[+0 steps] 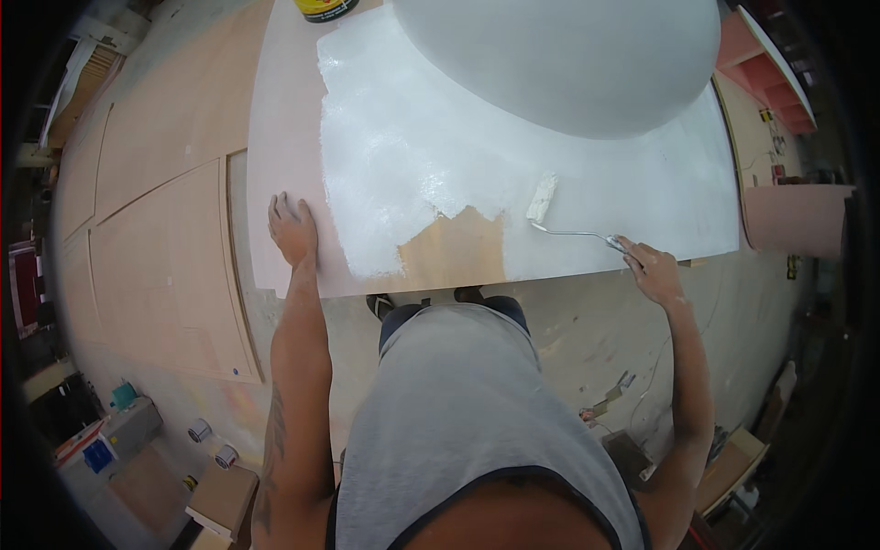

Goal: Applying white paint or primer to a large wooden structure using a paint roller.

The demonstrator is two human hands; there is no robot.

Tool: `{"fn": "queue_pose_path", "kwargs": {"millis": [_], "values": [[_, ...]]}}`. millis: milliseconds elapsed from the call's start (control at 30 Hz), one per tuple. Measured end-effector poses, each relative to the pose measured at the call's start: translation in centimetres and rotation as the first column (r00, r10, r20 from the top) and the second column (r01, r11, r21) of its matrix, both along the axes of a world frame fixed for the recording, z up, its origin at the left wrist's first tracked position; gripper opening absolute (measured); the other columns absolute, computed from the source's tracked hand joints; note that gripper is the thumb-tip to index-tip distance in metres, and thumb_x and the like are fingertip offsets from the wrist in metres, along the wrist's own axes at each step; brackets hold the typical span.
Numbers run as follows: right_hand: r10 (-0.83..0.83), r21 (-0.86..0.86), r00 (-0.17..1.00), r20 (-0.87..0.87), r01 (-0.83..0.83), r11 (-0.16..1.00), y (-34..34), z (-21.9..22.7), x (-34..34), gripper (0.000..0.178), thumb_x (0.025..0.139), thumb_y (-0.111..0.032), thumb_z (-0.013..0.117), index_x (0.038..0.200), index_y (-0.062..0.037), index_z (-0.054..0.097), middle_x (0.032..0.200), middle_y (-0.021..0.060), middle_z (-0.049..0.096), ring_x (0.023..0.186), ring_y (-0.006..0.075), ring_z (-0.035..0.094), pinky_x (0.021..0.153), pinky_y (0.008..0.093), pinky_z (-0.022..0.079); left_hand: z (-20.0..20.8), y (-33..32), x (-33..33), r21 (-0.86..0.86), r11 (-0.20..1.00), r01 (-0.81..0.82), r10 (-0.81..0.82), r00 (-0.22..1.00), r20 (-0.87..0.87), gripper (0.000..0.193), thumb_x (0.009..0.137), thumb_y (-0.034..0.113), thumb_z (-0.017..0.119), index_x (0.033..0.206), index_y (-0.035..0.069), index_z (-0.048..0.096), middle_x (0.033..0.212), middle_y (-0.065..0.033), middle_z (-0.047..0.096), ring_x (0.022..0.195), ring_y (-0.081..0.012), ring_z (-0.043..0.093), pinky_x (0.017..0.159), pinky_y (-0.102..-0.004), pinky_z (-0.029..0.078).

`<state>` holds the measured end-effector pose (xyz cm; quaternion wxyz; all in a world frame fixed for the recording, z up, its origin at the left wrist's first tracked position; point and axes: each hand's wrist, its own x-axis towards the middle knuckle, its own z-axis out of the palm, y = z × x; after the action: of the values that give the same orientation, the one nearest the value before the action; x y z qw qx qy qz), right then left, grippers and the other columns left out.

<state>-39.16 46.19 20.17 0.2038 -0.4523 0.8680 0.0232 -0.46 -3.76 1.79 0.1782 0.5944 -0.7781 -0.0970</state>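
Note:
My right hand (653, 270) is closed round the handle of a small paint roller (543, 199). Its white, paint-coated sleeve lies on the wet white paint of a large panel (385, 137), right of the middle. A bare wood-coloured patch (458, 249) shows at the panel's near edge, left of the roller. My left hand (292, 227) rests flat, fingers apart, on the pinkish unpainted strip at the panel's left side, holding nothing. A big, smooth, pale grey rounded form (568, 64) covers the far part of the panel.
A yellow and black can (325, 9) stands at the far left of the panel. Large wooden sheets (165, 257) lie to the left. A pink curved piece (796, 218) and a pink shelf unit (765, 69) are on the right. Cardboard boxes (223, 498) and two small cans (200, 430) sit at lower left.

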Motion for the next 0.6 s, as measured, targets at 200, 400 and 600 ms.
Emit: {"fn": "queue_pose_path", "kwargs": {"millis": [200, 400, 600], "values": [[0.113, -0.054, 0.972, 0.208, -0.104, 0.993, -13.8, -6.5, -0.4, 0.042, 0.103, -0.031, 0.047, 0.144, -0.0293, 0.05, 0.108, 0.0162, 0.07, 0.102, 0.0356, 0.066, 0.09, 0.0459, 0.052, -0.2, 0.0, 0.3, -0.015, 1.0, -0.006, 0.007, 1.0, 0.03, 0.051, 0.097, 0.034, 0.055, 0.14, 0.007, 0.052, 0.148, -0.013, 0.047, 0.138, -0.0332, 0.041, 0.117, -0.0453, 0.03], [0.052, 0.017, 0.934, 0.353, -0.062, 0.998, -23.5, -7.2, 3.6, 0.042, 0.104, -0.034, 0.046, 0.145, -0.0284, 0.05, 0.112, 0.0183, 0.07, 0.103, 0.0382, 0.065, 0.093, 0.0473, 0.05, -0.4, -0.3, 0.0, 0.006, 1.0, -0.005, 0.005, 1.0, 0.001, 0.05, 0.097, 0.035, 0.055, 0.14, 0.01, 0.053, 0.149, -0.0112, 0.046, 0.138, -0.0326, 0.041, 0.117, -0.0446, 0.031], [0.092, -0.1, 0.984, 0.153, -0.077, 0.992, -3.4, -6.9, -1.3, 0.042, 0.099, -0.027, 0.056, 0.141, -0.0275, 0.055, 0.1, 0.0126, 0.071, 0.088, 0.0337, 0.067, 0.078, 0.0433, 0.054, -0.5, 0.0, 0.4, -0.026, 1.0, -0.009, 0.01, 1.0, 0.022, 0.051, 0.097, 0.035, 0.054, 0.141, 0.009, 0.053, 0.148, -0.014, 0.048, 0.137, -0.0337, 0.043, 0.115, -0.0444, 0.033]]}}
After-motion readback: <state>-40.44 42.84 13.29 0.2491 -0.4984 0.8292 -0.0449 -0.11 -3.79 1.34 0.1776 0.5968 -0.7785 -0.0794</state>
